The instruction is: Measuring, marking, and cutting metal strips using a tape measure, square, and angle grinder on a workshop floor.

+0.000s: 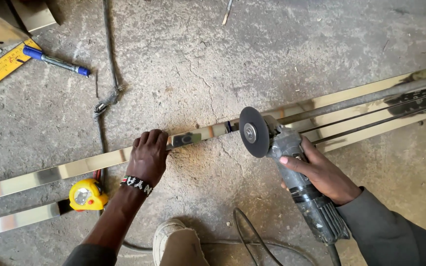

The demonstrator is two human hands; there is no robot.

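Observation:
A long shiny square steel tube (75, 167) lies across the concrete floor from lower left to upper right. My left hand (148, 156), with a beaded band at the wrist, presses flat on this tube near its middle. My right hand (321, 172) grips the grey body of an angle grinder (292, 162). The grinder's dark cutting disc (253, 132) stands upright just above the tube, a short way right of my left hand. Whether the disc touches the metal is unclear.
More polished steel tubes (371, 113) lie bundled at the right, another piece (16, 219) at lower left. A yellow tape measure (88, 195) sits by my left wrist. A blue marker (55, 61), a yellow ruler (1, 69), a dark cable (108, 74) and my shoe (166, 236) are nearby.

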